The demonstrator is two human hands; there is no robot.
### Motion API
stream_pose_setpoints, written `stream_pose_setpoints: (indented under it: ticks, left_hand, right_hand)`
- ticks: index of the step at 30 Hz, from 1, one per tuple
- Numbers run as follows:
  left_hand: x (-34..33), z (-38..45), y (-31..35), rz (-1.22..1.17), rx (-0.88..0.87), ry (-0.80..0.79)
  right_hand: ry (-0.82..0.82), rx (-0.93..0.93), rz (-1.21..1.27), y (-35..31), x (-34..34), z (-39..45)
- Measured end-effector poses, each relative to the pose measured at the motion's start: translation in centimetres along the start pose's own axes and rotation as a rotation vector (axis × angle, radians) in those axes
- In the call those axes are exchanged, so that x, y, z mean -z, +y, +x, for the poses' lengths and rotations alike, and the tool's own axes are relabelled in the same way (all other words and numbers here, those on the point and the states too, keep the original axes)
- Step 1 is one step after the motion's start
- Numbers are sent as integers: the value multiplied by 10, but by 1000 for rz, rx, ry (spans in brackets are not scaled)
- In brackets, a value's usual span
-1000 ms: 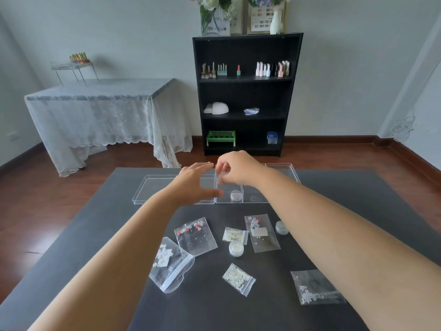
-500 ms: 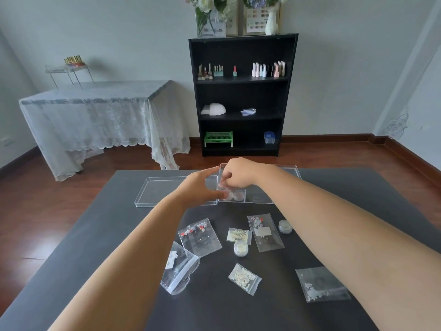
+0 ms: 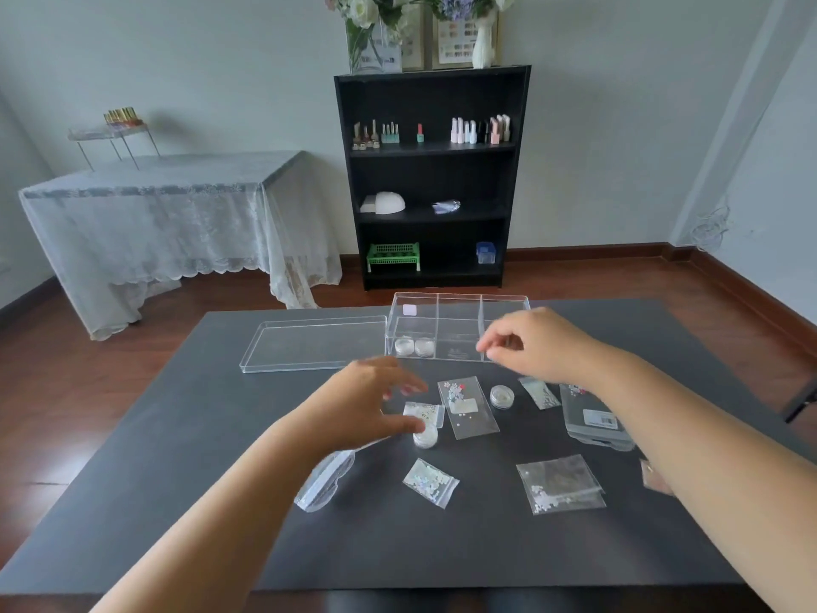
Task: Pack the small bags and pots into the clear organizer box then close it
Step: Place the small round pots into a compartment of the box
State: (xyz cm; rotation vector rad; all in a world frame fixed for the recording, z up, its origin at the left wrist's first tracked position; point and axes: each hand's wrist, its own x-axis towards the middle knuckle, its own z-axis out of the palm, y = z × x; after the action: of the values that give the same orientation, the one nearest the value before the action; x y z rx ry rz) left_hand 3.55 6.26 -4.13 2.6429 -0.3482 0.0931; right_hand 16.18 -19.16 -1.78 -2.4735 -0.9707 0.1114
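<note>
My left hand (image 3: 371,404) spreads open over the small round clear pot (image 3: 425,436) on the dark desk (image 3: 221,480); my right hand (image 3: 535,347), loosely pinched and empty, hovers by the clear three-compartment organizer box (image 3: 457,327). I should pinch the pot's sides squarely, avoiding the small clear bag (image 3: 423,412) touching it.

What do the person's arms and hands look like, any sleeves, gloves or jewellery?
Both forearms are bare as far as the frame shows: no sleeves in view. The left hand and right hand wear no gloves, and no rings, watch or bracelets are visible.
</note>
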Motion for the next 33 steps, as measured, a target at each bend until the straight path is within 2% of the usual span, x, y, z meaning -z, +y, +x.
stream_pose_setpoints:
  ticks: [3,10,17,19,22,26,29,33]
  left_hand:
    - [-14,-4,8,105,31,-110]
    - [-16,-3,16,142,18,-91]
    - [42,38,5,114,70,152]
    - [58,64,2,141,111,174]
    - [64,102,0,262,155,130]
    - [49,129,-5,414,284,6]
    - [39,134,-14,469,353,-61]
    - [32,137,-25,450,400,-63]
  right_hand:
    - [-108,-42,-57,9,-15,-19]
    - [-154,-31,-157,12,-29,-24]
    - [52,44,65,-11,-5,-3]
    - [125,53,136,-22,4,17]
    - [156,23,244,-34,10,52]
    - [82,-58,328,-36,-1,89]
    - [14,-75,262,-30,-14,106]
    - [-52,-102,74,-27,-25,125]
